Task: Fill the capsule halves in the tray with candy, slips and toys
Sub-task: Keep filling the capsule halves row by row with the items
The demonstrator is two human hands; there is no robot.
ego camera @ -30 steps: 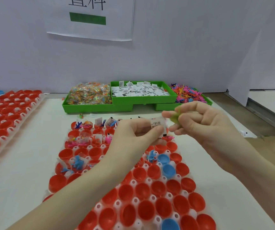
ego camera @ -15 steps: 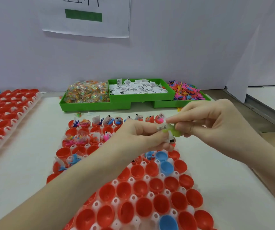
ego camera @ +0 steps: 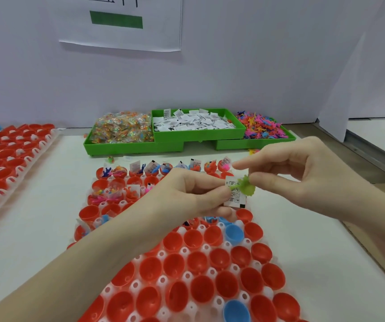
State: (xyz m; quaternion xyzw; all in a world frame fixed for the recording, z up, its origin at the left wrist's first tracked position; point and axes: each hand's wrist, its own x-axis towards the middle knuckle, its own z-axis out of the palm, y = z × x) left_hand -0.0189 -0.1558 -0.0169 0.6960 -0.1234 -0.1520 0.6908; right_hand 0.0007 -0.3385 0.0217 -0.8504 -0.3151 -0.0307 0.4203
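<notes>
Both hands are pairing a slip with a green toy above the tray, ready for the next empty half.

The left hand [ego camera: 194, 194] is pinching the slip [ego camera: 234, 194] between thumb and fingertips, while the right hand [ego camera: 303, 175] is pinching the green toy [ego camera: 246, 187] against it, index finger stretched out; held together like this, they can likely be dropped into one cup at once. They are hovering over the tray [ego camera: 187, 275], where filled halves [ego camera: 138, 169] are sitting at 12 o'clock and empty red halves [ego camera: 197, 262], plus a few blue ones, are waiting at 6 o'clock. Green bins [ego camera: 198, 135] of candy [ego camera: 124, 127], slips and toys [ego camera: 261, 127] are lying beyond, within reach. A second tray [ego camera: 12, 159] is resting at 9 o'clock on the white bench [ego camera: 35, 228]; a pale wall with a paper sign [ego camera: 121, 22] is rising behind.
</notes>
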